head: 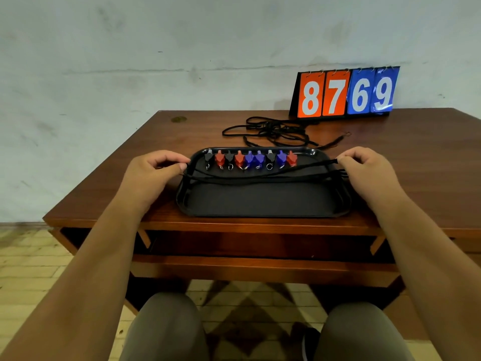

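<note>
Head view: left hand (156, 169) and right hand (364, 166) each pinch the black cord (260, 176) in a tight grip, stretched over the black tray (260, 207) just before nine seemingly unthreaded whistles (250, 158), with tangled cords (273, 131) waiting on the table (208, 126).

Cord (260, 179) ends hidden (l. hand (153, 171), r. hand (364, 168))
</note>
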Demonstrator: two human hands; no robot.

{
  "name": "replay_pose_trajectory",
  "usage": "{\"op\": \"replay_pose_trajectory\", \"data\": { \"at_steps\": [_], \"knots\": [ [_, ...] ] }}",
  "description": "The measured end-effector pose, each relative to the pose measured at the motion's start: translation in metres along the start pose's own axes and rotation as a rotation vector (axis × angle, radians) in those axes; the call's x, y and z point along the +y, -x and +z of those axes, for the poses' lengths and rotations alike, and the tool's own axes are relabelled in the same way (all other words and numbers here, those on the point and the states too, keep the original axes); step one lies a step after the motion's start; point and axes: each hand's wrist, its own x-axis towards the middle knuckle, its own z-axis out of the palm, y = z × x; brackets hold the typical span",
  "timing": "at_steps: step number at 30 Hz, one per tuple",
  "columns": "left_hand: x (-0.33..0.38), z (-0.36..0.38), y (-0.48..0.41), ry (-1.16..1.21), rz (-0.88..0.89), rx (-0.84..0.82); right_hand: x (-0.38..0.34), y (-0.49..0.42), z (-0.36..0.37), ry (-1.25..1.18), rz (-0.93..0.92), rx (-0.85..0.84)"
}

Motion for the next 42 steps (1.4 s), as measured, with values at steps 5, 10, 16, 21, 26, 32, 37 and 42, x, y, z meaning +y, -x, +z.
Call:
{"op": "replay_pose_trajectory", "data": {
  "at_steps": [5,10,16,21,26,32,37,42],
  "knots": [
    [-0.004,-0.001,-0.002,0.019,0.039,-0.023,0.001,0.001,0.000,-0.013,0.008,0.001],
    [-0.008,-0.001,-0.006,-0.033,0.019,-0.071,0.002,0.000,0.000,0.018,0.018,0.006],
    [-0.007,0.003,-0.004,-0.066,-0.078,-0.091,0.002,-0.001,0.001,0.039,0.033,0.014],
    [-0.006,0.003,-0.004,-0.065,-0.099,-0.088,0.002,-0.002,0.001,0.023,0.039,0.013],
    [-0.009,0.003,-0.005,-0.071,-0.089,-0.094,0.002,-0.002,-0.001,0.020,0.022,-0.023],
    [-0.010,0.003,-0.005,-0.053,-0.082,-0.078,0.003,-0.004,0.001,0.001,0.010,-0.019],
    [-0.005,0.002,-0.006,-0.019,-0.101,-0.195,0.005,-0.004,0.000,-0.028,-0.016,-0.057],
    [0.004,0.003,-0.004,-0.191,-0.089,-0.249,0.004,-0.004,0.000,0.040,-0.082,-0.114]
  ]
}}
